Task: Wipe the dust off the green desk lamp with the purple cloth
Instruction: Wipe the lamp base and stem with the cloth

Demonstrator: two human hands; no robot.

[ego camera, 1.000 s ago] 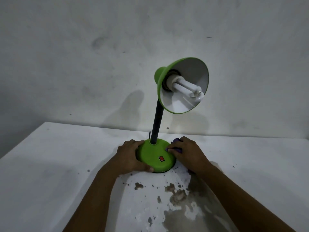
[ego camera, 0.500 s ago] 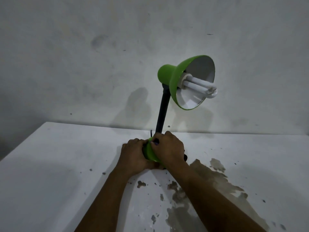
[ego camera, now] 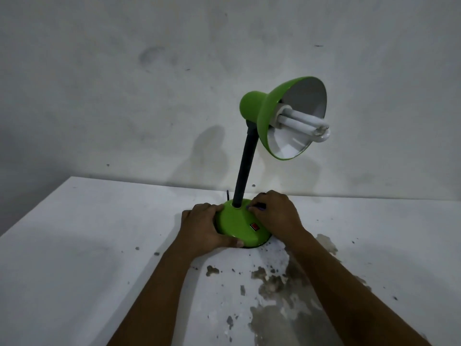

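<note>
Now | left hand (ego camera: 202, 227) grips lamp base (ego camera: 239, 226) | right hand (ego camera: 277, 216) presses purple cloth (ego camera: 259, 208) on it

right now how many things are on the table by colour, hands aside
green: 1, the desk lamp the left hand steadies
purple: 1, the cloth, mostly hidden in the right hand grip
total: 2, on the white table
</note>
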